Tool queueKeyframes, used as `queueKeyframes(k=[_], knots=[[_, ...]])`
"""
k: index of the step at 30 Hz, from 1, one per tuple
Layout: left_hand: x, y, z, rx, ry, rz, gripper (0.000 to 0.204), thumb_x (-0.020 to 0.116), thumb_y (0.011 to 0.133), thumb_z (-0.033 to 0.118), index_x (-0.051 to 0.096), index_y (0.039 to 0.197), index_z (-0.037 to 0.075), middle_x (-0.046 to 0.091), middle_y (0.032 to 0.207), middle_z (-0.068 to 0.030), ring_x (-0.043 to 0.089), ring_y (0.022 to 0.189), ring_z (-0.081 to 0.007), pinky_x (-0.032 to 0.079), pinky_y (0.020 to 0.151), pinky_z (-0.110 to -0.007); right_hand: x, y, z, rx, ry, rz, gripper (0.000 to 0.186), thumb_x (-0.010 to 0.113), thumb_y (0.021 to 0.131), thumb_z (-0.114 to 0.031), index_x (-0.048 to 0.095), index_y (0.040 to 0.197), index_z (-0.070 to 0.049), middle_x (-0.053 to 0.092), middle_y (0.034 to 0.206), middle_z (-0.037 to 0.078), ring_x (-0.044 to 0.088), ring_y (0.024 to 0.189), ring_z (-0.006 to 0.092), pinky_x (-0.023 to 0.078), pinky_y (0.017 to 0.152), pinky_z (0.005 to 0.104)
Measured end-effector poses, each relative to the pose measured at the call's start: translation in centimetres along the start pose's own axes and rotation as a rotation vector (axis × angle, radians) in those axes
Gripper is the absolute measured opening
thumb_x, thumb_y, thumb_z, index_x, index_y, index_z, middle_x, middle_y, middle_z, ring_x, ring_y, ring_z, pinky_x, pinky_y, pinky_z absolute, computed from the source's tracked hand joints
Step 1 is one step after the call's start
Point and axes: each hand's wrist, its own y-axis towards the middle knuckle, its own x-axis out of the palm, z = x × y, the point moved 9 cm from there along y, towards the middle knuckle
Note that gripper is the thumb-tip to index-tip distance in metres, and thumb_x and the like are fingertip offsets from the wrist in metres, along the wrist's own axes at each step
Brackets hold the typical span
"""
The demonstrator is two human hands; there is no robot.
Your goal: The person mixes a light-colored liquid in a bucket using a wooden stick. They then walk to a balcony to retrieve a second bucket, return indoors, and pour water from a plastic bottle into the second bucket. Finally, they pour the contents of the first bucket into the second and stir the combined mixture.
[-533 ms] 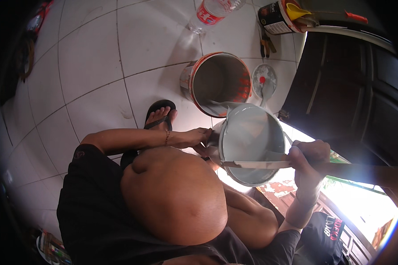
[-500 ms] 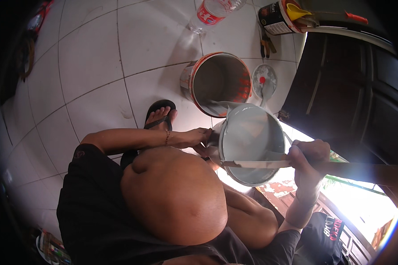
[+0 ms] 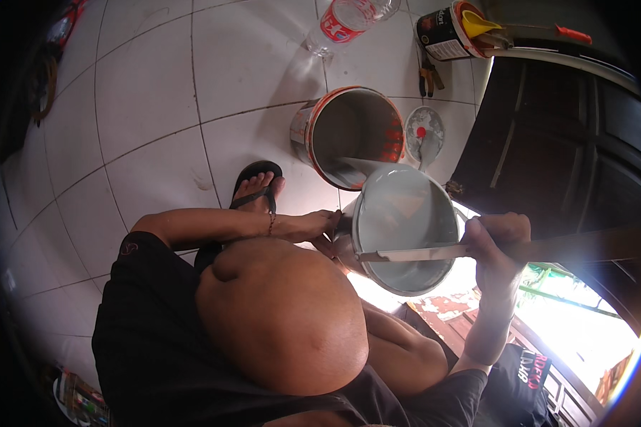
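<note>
A pail of pale grey paint-like liquid [image 3: 406, 210] is tilted, its far-left lip over a larger, orange-smeared paint bucket [image 3: 305, 135]. A thin pale sheet of liquid [image 3: 356, 165] runs from that lip into the bucket. My left hand [image 3: 315, 228] grips the pail low on its left side, some fingers hidden behind it. Closed around a long flat wooden stick [image 3: 417, 252] is my right hand [image 3: 502, 238]. The stick's pale-coated end lies across the near part of the pail's mouth; its brown end extends right.
A round, paint-stained lid [image 3: 426, 121] lies right of the large bucket. Beyond are pliers [image 3: 426, 77], a clear plastic bottle [image 3: 342, 28], and a dark bucket [image 3: 438, 34] holding a yellow scoop [image 3: 478, 24]. A dark wooden door [image 3: 548, 135] stands at right. My sandalled foot [image 3: 260, 186] is left.
The pail has shifted slightly up and left in view. My right hand and the stick have risen a little, and the stick slants more. The falling sheet of liquid looks smoother.
</note>
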Motion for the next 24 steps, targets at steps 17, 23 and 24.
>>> queueKeyframes(k=[17,23,24], knots=[[0.0,0.3,-1.1,-0.081,-0.133,0.079,0.047,0.047,0.1,0.012,0.037,0.144,-0.001,0.052,0.137,-0.0221,0.069,0.105,-0.0297,0.059,0.094,-0.037,-0.3,1.2,0.6,0.037,0.012,-0.016,0.031,0.071,0.089,-0.011,0.065,0.063,0.004,0.055,0.052,0.003,0.045,0.046,0.0071,0.03,0.045,0.0239],[0.1,0.6,-1.6,-0.107,-0.154,0.036,0.053,0.047,0.097,0.005,0.032,0.147,-0.005,0.048,0.142,-0.0239,0.066,0.112,-0.0311,0.055,0.101,-0.04,-0.5,1.5,1.3,0.065,0.029,0.012,0.029,0.076,0.086,-0.018,0.07,0.068,0.005,0.06,0.054,0.004,0.049,0.047,0.0076,0.032,0.046,0.0233],[0.1,0.7,-1.5,-0.097,-0.148,0.029,0.052,0.047,0.097,0.005,0.032,0.147,-0.005,0.048,0.142,-0.0239,0.066,0.114,-0.0312,0.054,0.102,-0.04,-0.4,1.6,1.2,0.054,0.039,0.004,0.027,0.075,0.086,-0.013,0.068,0.068,0.005,0.059,0.055,0.005,0.049,0.047,0.0077,0.032,0.046,0.0232]])
